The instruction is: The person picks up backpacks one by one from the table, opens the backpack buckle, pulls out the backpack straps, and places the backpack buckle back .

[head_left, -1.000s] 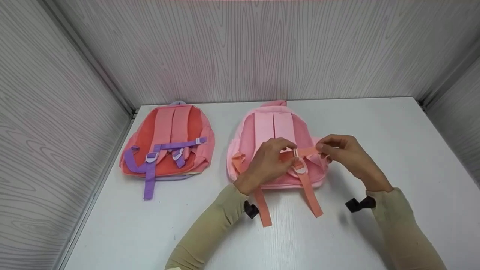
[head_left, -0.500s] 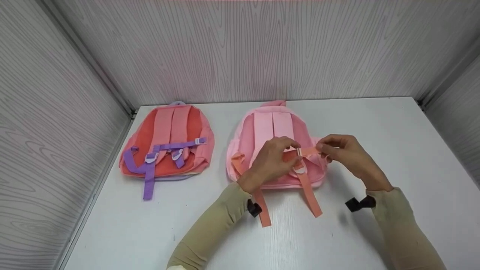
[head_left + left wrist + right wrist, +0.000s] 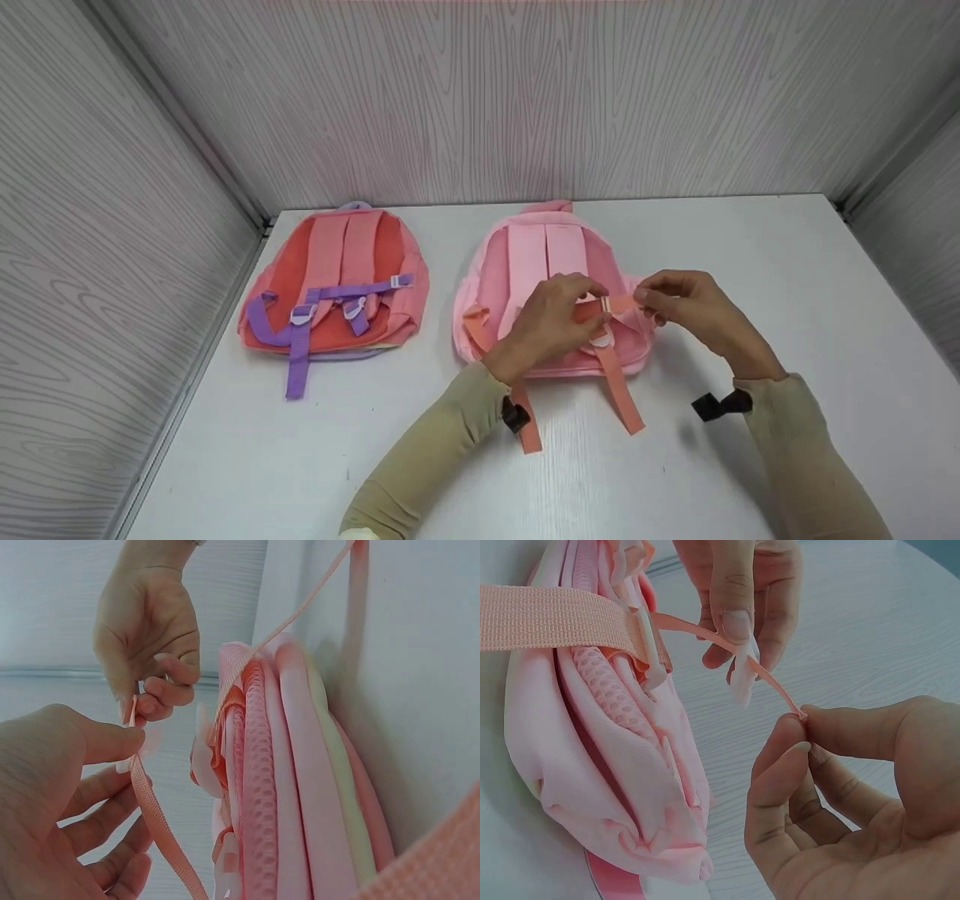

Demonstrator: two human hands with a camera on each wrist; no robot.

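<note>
A pink backpack (image 3: 566,244) lies back side up on the white table in the head view. My left hand (image 3: 546,321) pinches a small white strap slider (image 3: 742,679) between thumb and fingers. An orange webbing strap (image 3: 161,829) runs through that slider, raised off the bag. Farther right, my right hand (image 3: 696,313) pinches the folded strap end (image 3: 802,715) between thumb and forefinger, and the strap (image 3: 622,303) stretches between both hands. A white buckle (image 3: 601,340) on the bag sits just below the left fingers, partly hidden by them.
A coral backpack (image 3: 291,262) with purple straps (image 3: 298,367) lies to the left. Two loose orange strap tails (image 3: 621,397) hang over the table (image 3: 750,255) in front of the pink bag. A grey wood-grain wall (image 3: 480,97) stands behind, with more panels at both sides.
The left hand has slid a little to the right with the slider, along the strap toward the right hand. The right hand has stayed almost still, keeping its pinch on the strap end.
</note>
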